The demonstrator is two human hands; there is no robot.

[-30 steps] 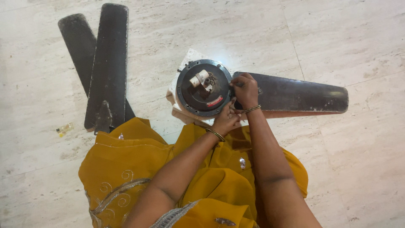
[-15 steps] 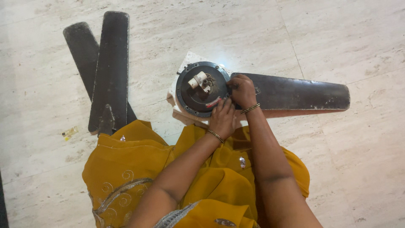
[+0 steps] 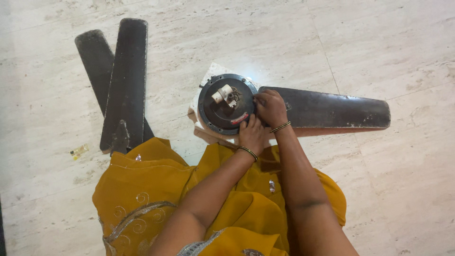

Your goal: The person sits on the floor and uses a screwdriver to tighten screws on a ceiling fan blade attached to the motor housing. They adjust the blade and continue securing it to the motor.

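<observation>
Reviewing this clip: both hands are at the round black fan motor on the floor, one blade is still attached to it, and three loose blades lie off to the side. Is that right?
Not quite. The head view shows two loose blades lying off to the side, not three. The rest holds: the left hand and right hand are at the round black fan motor on the floor, with one blade still attached.

Under your hands [image 3: 260, 121] the round black fan motor [image 3: 226, 104] lies flat, white fitting on top; its one attached dark blade [image 3: 332, 110] stretches away beyond your right hand.
</observation>
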